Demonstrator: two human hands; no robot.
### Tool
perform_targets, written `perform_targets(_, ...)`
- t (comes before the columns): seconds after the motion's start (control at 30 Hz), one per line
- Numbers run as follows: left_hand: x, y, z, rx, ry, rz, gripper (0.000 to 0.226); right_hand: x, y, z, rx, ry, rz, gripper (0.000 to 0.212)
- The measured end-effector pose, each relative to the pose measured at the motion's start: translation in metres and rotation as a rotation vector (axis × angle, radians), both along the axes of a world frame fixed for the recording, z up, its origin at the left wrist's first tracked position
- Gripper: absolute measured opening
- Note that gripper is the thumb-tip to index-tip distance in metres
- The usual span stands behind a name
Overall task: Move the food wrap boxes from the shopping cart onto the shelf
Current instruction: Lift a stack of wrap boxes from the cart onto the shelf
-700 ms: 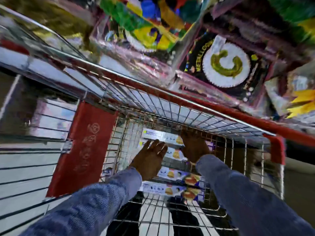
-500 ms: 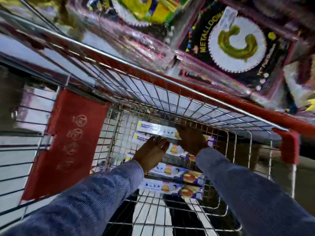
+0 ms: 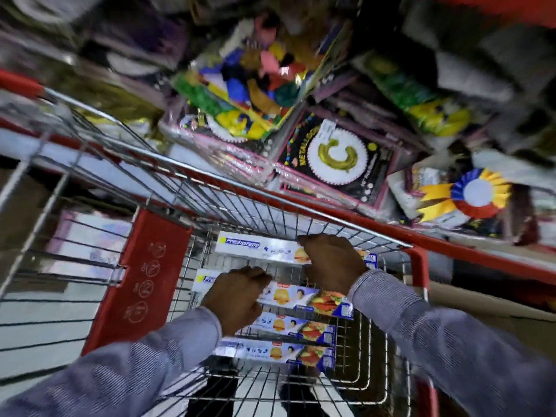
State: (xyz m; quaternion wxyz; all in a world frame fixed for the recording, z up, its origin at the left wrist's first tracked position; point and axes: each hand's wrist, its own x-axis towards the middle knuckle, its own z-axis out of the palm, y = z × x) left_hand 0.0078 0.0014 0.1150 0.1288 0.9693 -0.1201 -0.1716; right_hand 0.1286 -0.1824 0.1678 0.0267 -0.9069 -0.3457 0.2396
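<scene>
Both hands reach down inside the wire-mesh shopping cart with red plastic trim (image 3: 419, 260), and every place here is given relative to that cart. The right hand (image 3: 332, 263) is curled over the long white-and-blue cardboard food wrap box (image 3: 258, 249) lying nearest the cart's far wall; its fingers wrap the box's right half and appear closed on it, and this box sits higher than the others. The left hand (image 3: 237, 297) is curled over the second white-and-blue food wrap box (image 3: 296, 297), just nearer the camera, fingers bent down over its far long edge; how firmly they hold it cannot be told. Two further food wrap boxes (image 3: 288, 326) lie flat and parallel on the cart floor, closer to the handle end, each touching or just beside its neighbour. Little open room remains to the right of the boxes, where their printed ends sit close to the cart's right mesh wall. To the left, a strip of bare mesh floor separates them from the red plastic child-seat flap (image 3: 141, 284). Beyond the cart's far rim stands the shelf packed with bagged party balloons (image 3: 337, 155), its edge close behind the rim. Blue-grey striped sleeves (image 3: 451, 350) cover both forearms.
</scene>
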Motion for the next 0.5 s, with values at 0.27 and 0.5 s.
perform_targets(0.27,0.016,0.009,0.235,0.124,-0.210,0.115,0.066,0.016,0.014,0.222,0.201,-0.091,0.020,0.048)
perform_targets(0.5,0.055,0.016,0.395,0.105,-0.499,0.119,0.061,0.042,0.013,0.373,0.274,-0.286,0.007,0.043)
